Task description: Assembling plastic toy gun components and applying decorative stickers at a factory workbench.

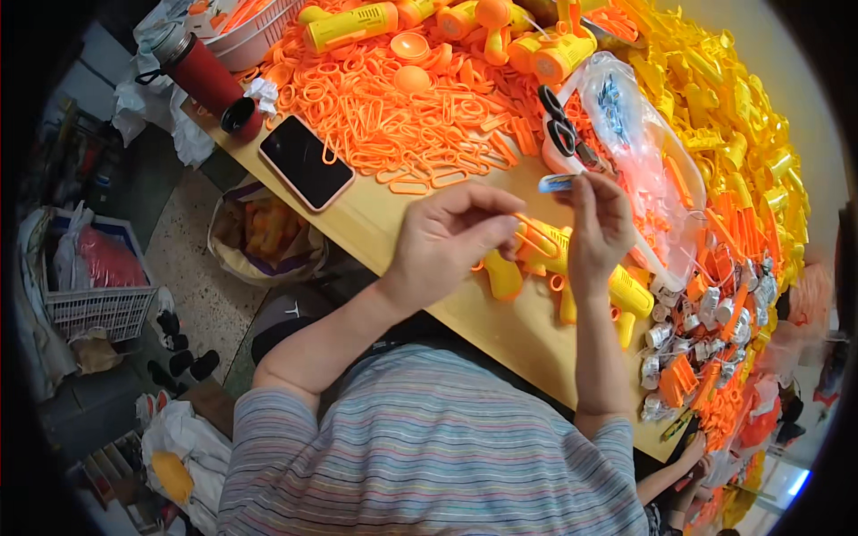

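My right hand point(597, 228) pinches a small blue-and-white label-like piece point(556, 183) between thumb and fingertips. To its left, my left hand point(451, 237) is closed, thumb against the forefinger; whatever it may hold is too small to make out. Beneath and between both hands, a yellow toy with orange parts point(548, 248), shaped like a toy gun, lies on the wooden table point(487, 326). Another such yellow toy point(630, 293) rests just right of my right wrist. My hands hide parts of these toys.
Orange oblong rings point(402, 112) cover the far table. A phone point(307, 163) and red flask point(201, 76) occupy the left edge. Black-handled scissors point(561, 134) lie beside a clear bag point(617, 112). Yellow parts point(715, 107) and small motors point(706, 313) crowd the right, near another person's hand point(693, 456).
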### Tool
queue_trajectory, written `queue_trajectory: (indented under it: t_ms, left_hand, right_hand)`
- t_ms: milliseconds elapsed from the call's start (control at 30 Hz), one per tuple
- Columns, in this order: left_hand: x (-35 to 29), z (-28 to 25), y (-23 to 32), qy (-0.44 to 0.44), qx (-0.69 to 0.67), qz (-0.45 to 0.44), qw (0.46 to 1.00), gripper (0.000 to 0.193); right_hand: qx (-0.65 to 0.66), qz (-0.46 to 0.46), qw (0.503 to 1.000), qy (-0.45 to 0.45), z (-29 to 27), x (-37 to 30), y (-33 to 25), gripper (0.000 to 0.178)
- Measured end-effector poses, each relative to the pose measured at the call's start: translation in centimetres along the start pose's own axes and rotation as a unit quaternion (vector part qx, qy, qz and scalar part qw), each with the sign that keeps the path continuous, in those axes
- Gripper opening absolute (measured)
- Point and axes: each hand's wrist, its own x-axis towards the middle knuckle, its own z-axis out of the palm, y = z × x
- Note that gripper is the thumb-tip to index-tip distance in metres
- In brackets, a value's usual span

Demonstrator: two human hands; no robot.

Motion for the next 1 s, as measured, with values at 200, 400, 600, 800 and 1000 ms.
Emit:
queue_trajectory:
  t_ms: [200,400,600,800,1000]
  left_hand:
    - [0.0,-0.2,-2.6,0.043,0.016,-0.012,0.999,0.016]
    - [-0.4,-1.6,-3.7,0.054,-0.002,-0.034,0.998,0.018]
    - [-0.8,-2.0,-3.4,0.050,-0.063,-0.149,0.986,0.021]
    - [-1.1,-2.8,-3.2,0.035,-0.038,-0.185,0.981,0.024]
    - [-1.2,-3.3,-3.6,0.025,-0.017,-0.182,0.983,0.024]
  right_hand:
    - [0.103,0.107,0.988,0.031,1.8,-4.8,-1.5,0.013]
    - [0.280,0.264,0.923,0.003,1.1,-6.6,-0.7,0.019]
    - [0.197,0.239,0.951,0.002,0.6,-7.8,-0.6,0.019]
    - [0.112,0.201,0.973,-0.021,0.3,-8.3,-0.5,0.019]
    - [0.081,0.182,0.980,-0.027,0.2,-8.7,-0.2,0.019]
